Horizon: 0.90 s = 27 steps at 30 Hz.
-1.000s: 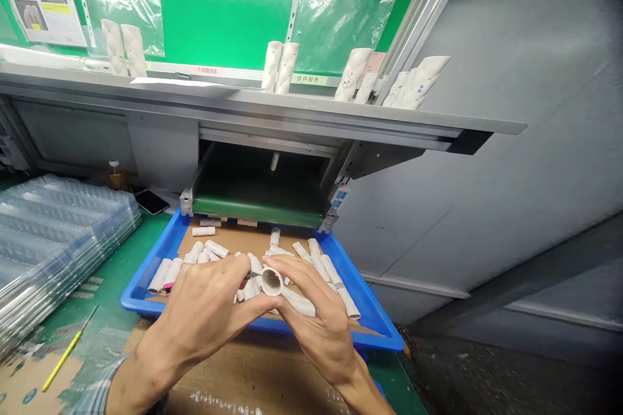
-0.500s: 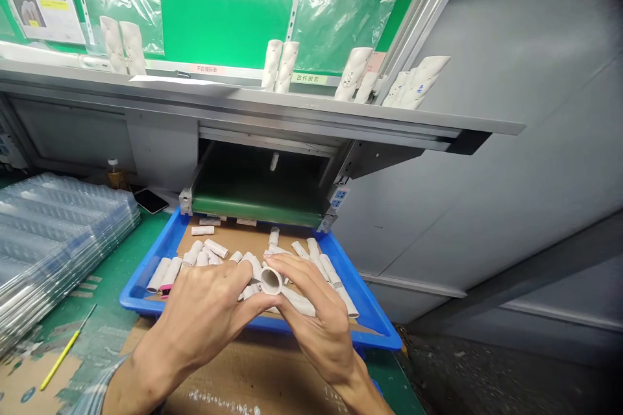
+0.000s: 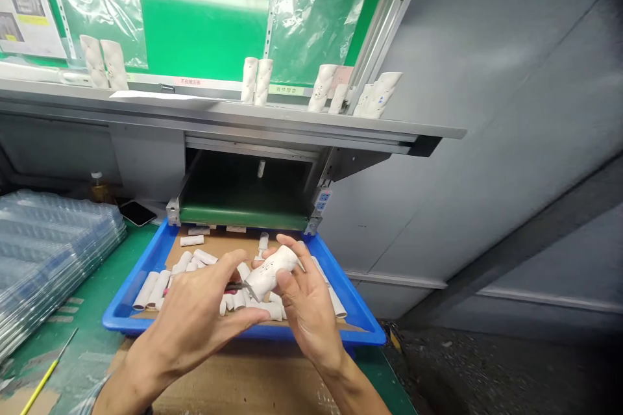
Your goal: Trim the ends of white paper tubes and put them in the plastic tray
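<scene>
Head-worn view angled down at hands (image 3: 195,311)

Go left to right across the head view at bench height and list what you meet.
Stacked clear plastic trays → left hand → white tube → right hand → grey wall panel

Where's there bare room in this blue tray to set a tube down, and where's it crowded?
Bare cardboard shows at the back of the blue tray, between a lying tube and an upright tube. The front is crowded with tubes around the left hand and right hand holding a tube.
</scene>
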Motion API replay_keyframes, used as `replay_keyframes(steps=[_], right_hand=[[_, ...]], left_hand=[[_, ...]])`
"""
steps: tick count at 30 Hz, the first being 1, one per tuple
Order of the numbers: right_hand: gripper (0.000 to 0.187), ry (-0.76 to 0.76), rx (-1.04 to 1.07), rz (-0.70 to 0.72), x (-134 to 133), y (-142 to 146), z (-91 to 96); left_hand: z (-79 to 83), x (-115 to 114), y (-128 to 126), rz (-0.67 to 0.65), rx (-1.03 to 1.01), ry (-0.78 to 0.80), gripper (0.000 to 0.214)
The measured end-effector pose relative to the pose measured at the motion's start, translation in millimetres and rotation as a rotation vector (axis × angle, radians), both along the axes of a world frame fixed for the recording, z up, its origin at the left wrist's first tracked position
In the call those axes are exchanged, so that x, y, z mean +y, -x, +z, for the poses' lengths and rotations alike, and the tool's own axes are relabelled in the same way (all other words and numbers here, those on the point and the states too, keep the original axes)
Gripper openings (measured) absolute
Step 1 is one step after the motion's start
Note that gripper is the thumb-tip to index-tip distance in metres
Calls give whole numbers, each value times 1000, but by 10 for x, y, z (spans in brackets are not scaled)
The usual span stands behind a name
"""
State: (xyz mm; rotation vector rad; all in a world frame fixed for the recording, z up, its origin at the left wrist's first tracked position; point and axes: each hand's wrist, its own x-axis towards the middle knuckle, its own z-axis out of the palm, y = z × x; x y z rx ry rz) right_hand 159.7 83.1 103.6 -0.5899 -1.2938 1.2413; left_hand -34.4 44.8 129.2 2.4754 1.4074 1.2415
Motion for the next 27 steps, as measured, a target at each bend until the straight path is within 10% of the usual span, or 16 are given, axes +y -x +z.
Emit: replay_keyframes(steps=[11,27], right_hand=[[50,-107,-291,156,-31,65,-48],[27,-504,-583,2,-101,-212,24]], left_hand=[[49,-24,-78,-210,-131,-204,22],[304,-304,-56,10,-26,-114,31]])
